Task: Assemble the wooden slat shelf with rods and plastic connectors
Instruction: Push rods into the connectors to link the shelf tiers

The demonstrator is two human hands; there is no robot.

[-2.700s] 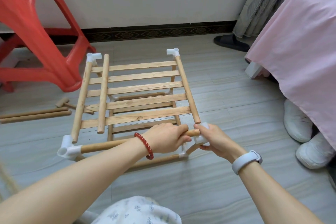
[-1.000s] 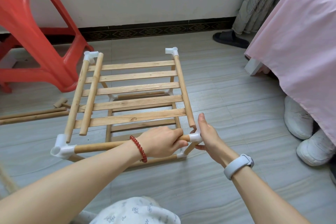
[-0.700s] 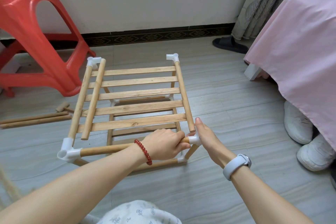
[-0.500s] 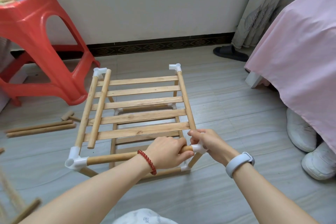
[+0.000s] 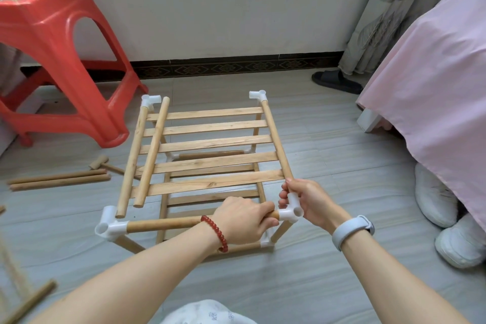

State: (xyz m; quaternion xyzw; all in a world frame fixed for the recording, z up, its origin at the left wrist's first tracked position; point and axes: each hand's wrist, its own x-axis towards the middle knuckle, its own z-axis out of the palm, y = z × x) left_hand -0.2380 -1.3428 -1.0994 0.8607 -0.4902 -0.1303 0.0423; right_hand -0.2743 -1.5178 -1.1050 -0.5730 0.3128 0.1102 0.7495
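Note:
The half-built wooden shelf stands on the floor, its upper slat panel (image 5: 207, 162) lying across the frame. My left hand (image 5: 244, 221) grips the front rod (image 5: 163, 225) near its right end. My right hand (image 5: 307, 201) grips the white near-right corner connector (image 5: 292, 212), where the right side rod (image 5: 276, 139) meets it. The near-left connector (image 5: 107, 225) shows an empty socket; the left side rod (image 5: 132, 160) ends just beside it. A loose rod (image 5: 151, 152) lies on the slats along the left side. White connectors sit on the far-left (image 5: 150, 100) and far-right (image 5: 258, 95) corners.
A red plastic stool (image 5: 57, 55) stands at the back left. Two spare rods (image 5: 57, 179) and a small wooden mallet (image 5: 101, 163) lie on the floor left of the shelf. A pink bedspread (image 5: 431, 81), white slippers (image 5: 444, 221) and a black sandal (image 5: 334, 81) are at right.
My right hand went from flat against the near-right connector to wrapped around it and the side rod's end. The view tilted up a little. My left hand kept its grip.

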